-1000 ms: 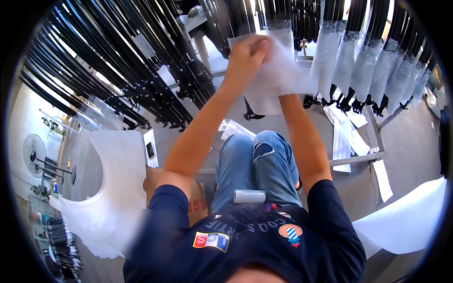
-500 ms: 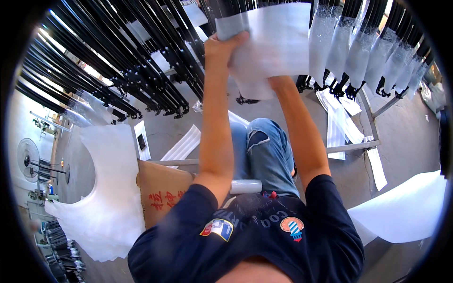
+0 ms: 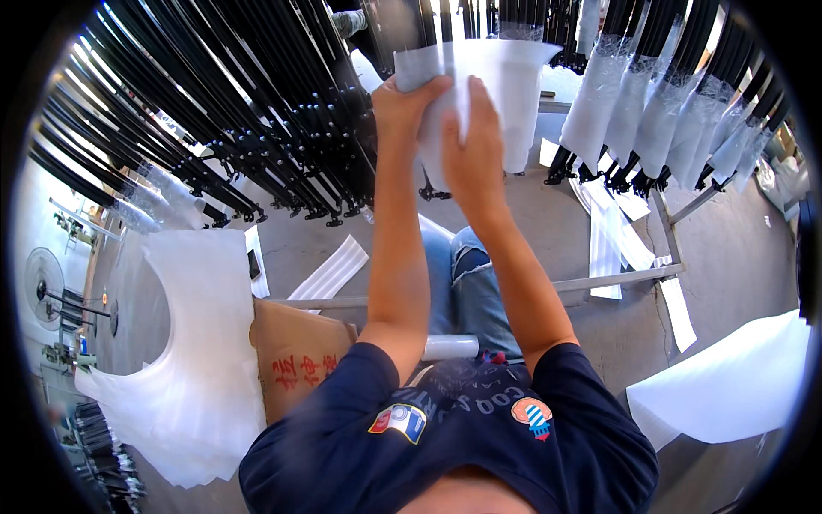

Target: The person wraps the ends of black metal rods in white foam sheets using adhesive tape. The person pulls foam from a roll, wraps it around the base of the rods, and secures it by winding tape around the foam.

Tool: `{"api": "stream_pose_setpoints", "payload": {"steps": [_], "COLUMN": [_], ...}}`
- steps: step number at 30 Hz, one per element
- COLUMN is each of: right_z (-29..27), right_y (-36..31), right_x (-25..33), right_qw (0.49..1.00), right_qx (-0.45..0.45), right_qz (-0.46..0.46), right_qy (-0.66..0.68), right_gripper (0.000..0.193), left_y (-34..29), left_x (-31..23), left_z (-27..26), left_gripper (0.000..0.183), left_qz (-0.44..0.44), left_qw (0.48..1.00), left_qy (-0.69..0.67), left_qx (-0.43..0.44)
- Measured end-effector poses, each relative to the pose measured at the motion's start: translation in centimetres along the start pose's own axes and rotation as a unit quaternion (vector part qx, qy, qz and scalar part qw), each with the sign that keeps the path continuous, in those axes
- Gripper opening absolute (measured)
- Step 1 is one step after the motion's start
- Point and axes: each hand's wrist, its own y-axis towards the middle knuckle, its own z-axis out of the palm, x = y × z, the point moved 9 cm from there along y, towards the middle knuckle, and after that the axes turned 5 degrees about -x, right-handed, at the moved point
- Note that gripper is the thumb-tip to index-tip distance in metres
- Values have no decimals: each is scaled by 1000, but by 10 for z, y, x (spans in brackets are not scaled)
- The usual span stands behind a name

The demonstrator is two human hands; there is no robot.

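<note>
Both my left hand (image 3: 409, 101) and right hand (image 3: 471, 141) grip the white sleeve (image 3: 505, 94) at twelve o'clock; I should keep its mouth spread and slide it straight over the black rod (image 3: 445, 26).

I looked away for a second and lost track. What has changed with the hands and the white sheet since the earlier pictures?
Both arms went up: the white sheet rose to the hanging black rods. The right hand shifted from its lower edge onto its front, close beside the left hand, which kept its grip. The stack of white sheets and cardboard box stayed put.
</note>
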Motion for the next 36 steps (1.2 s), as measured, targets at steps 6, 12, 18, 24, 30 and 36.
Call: {"api": "stream_pose_setpoints", "payload": {"steps": [6, 12, 18, 24, 30, 36], "right_z": [30, 59, 61, 72, 78, 68], "right_y": [14, 23, 27, 29, 26, 38], "right_x": [-27, -55, -68, -66, -92, -101], "right_qw": [989, 857, 766, 735, 750, 780], "right_qx": [26, 217, 307, 337, 301, 256], "right_qz": [14, 209, 259, 264, 268, 260], "right_qy": [148, 419, 503, 525, 524, 508], "right_gripper": [43, 33, 36, 35, 29, 22], "left_y": [-11, -10, -28, -16, 8, -15], "left_x": [-8, -7, -94, -70, -6, -32], "left_z": [0, -6, 22, 0, -17, 13], "left_gripper": [25, 24, 10, 66, 66, 28], "left_qz": [38, 79, 363, 242, 24, 132], "left_qw": [998, 996, 804, 925, 990, 983], "left_qy": [34, -38, 470, 287, 60, 16], "left_qx": [-29, 13, 35, 60, 128, 124]}}
